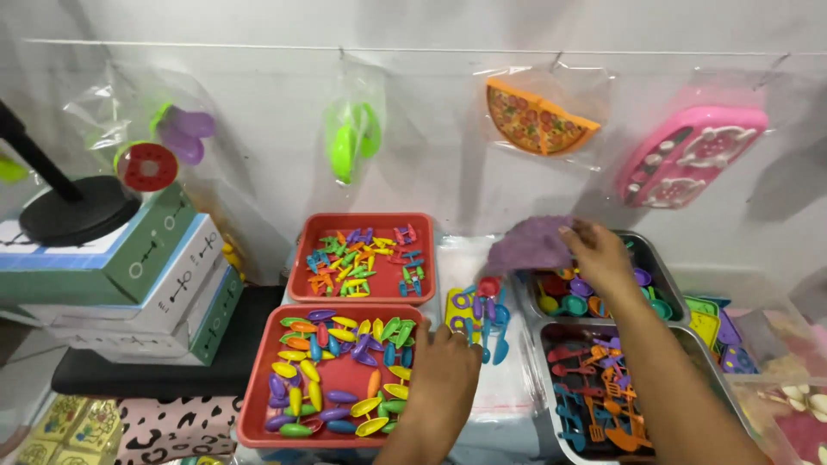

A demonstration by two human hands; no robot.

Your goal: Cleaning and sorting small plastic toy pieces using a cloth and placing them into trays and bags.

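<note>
Right hand (600, 256): at about 2 o'clock from the centre of the view, fingers pinched shut on a blurred purple plastic piece (530, 244), lifted above the upper grey metal tray (665, 274). The purple piece's exact shape cannot be told.

Left hand (441, 372): at about 6 o'clock, palm down, fingers bent toward a small cluster of toy utensils (479, 315) (yellow, blue, purple and red plastic) lying on a clear plastic bag (501, 379) between the trays. Fingertips reach the cluster's near edge; whether they have closed on a piece cannot be told.

Lower red plastic tray (260, 396): at 7 o'clock, just left of the left hand, filled with oval toy spoon-like pieces in yellow, green, purple, blue and orange.

Upper red plastic tray (362, 221): at 11 o'clock from the left hand, holding smaller mixed-colour toy cutlery.

Upper grey metal tray: under the right hand, holding small round toy cups and pans in teal, purple and red.

Lower grey metal tray (544, 362): at 4 o'clock, holding toy spatulas in blue, orange and red.

Wall, 12 o'clock: bagged toys hung in a row: a green utensil set (353, 138), an orange pizza slice (536, 118), a pink tray-shaped toy (689, 157).

At 9 o'clock: stacked cardboard boxes (146, 275) bearing a black round stand base (73, 211).
</note>
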